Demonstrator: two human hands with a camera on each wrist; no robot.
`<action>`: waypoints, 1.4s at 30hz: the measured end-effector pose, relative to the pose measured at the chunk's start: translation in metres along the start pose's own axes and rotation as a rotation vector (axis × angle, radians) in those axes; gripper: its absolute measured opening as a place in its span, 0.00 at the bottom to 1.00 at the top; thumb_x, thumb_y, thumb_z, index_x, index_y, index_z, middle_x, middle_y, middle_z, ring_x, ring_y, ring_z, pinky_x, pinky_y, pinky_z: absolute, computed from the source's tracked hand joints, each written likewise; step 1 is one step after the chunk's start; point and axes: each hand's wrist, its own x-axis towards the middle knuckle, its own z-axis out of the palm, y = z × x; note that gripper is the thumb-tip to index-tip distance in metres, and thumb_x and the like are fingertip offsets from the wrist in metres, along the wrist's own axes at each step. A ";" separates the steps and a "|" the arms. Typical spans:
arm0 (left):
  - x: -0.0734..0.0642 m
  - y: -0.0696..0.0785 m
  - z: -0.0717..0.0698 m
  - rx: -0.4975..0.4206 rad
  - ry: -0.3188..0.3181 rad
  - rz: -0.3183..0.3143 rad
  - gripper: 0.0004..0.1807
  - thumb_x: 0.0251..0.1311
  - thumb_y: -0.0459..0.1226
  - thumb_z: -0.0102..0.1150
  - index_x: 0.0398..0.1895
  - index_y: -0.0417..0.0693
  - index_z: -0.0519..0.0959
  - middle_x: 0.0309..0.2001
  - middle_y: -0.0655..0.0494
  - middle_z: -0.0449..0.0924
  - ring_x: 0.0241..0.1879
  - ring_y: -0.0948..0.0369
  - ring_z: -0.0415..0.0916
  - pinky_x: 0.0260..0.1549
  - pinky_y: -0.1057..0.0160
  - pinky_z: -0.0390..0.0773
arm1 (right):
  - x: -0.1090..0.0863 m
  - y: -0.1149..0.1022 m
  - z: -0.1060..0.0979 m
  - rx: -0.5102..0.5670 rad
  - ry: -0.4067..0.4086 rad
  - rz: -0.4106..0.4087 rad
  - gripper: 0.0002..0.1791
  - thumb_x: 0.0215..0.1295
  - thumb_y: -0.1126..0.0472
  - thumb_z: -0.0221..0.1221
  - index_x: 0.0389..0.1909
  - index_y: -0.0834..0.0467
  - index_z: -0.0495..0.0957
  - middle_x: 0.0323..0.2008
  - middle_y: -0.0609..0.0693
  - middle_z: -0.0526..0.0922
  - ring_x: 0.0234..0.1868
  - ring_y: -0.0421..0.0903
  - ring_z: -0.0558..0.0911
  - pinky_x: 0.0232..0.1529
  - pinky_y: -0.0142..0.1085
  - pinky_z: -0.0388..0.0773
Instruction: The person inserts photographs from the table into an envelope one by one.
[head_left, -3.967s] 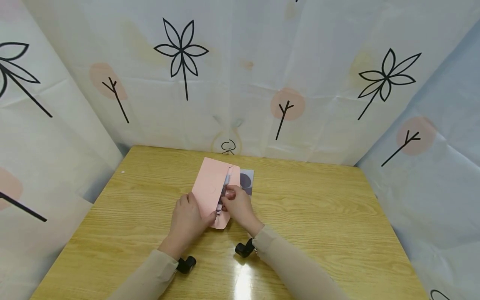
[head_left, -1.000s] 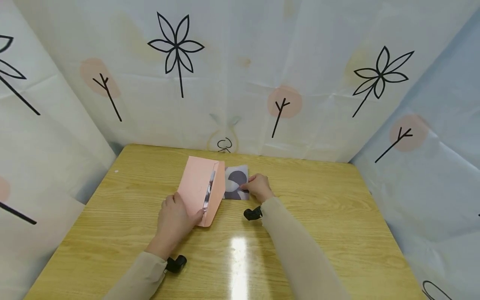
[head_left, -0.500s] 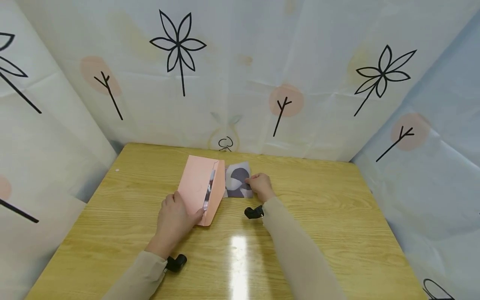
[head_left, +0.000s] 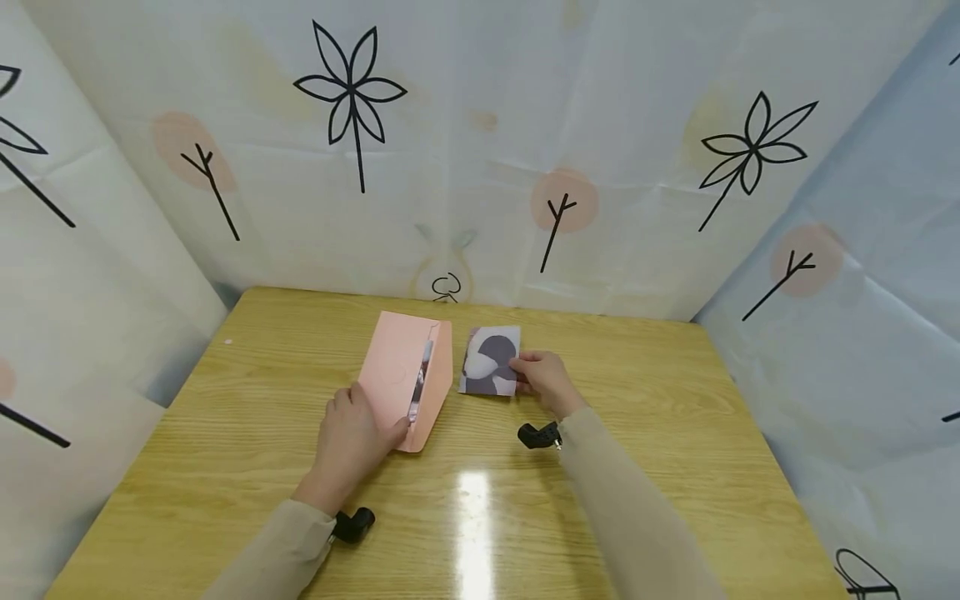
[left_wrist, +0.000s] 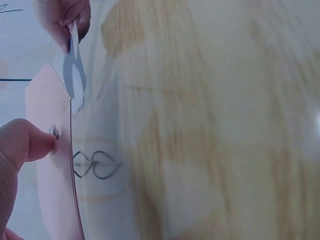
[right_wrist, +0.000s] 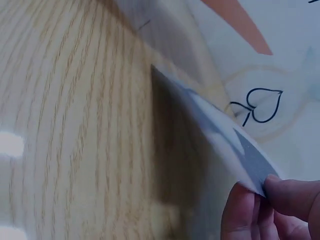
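Note:
My left hand (head_left: 348,442) grips a pink envelope (head_left: 386,367) by its lower left, thumb at the slot's near end. The flap stands partly open on the right side, and printed paper (head_left: 418,387) shows in the slot. In the left wrist view, the thumb (left_wrist: 35,144) presses beside the slot. To the right of the envelope, my right hand (head_left: 550,381) pinches a small card (head_left: 486,360) with a grey and white pattern by its right edge. The right wrist view shows the card (right_wrist: 215,122) tilted over the table, between thumb and fingers.
A wood-grain table (head_left: 645,467) lies under both hands. White cloth printed with flowers and twigs (head_left: 480,150) rises behind it and at both sides. A tiny pale scrap (head_left: 228,342) lies near the table's left edge. Black cameras (head_left: 540,435) sit on both wrists.
Four seconds ago the right fingers were at the envelope's slot. Since then the right hand has taken the card's edge and drawn it rightward from beneath the envelope. The left hand keeps its grip.

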 end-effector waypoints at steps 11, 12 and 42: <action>0.001 0.008 0.005 -0.014 -0.011 0.000 0.53 0.46 0.60 0.65 0.56 0.19 0.62 0.47 0.26 0.68 0.45 0.37 0.70 0.42 0.42 0.74 | -0.021 -0.012 -0.004 0.015 0.098 -0.178 0.19 0.67 0.64 0.59 0.56 0.65 0.69 0.43 0.61 0.79 0.37 0.50 0.82 0.38 0.39 0.81; 0.002 0.009 0.005 -0.012 -0.006 0.004 0.53 0.46 0.60 0.66 0.56 0.19 0.63 0.47 0.26 0.69 0.45 0.37 0.70 0.42 0.42 0.74 | -0.023 -0.013 -0.005 0.015 0.108 -0.189 0.19 0.67 0.64 0.59 0.56 0.65 0.69 0.43 0.61 0.79 0.37 0.50 0.82 0.38 0.40 0.81; -0.001 0.020 0.005 -0.009 0.016 0.021 0.56 0.45 0.60 0.68 0.58 0.18 0.60 0.47 0.25 0.68 0.45 0.37 0.70 0.40 0.42 0.75 | -0.042 -0.012 0.022 0.005 0.176 -0.490 0.34 0.69 0.60 0.57 0.73 0.42 0.57 0.38 0.56 0.78 0.32 0.49 0.79 0.41 0.52 0.77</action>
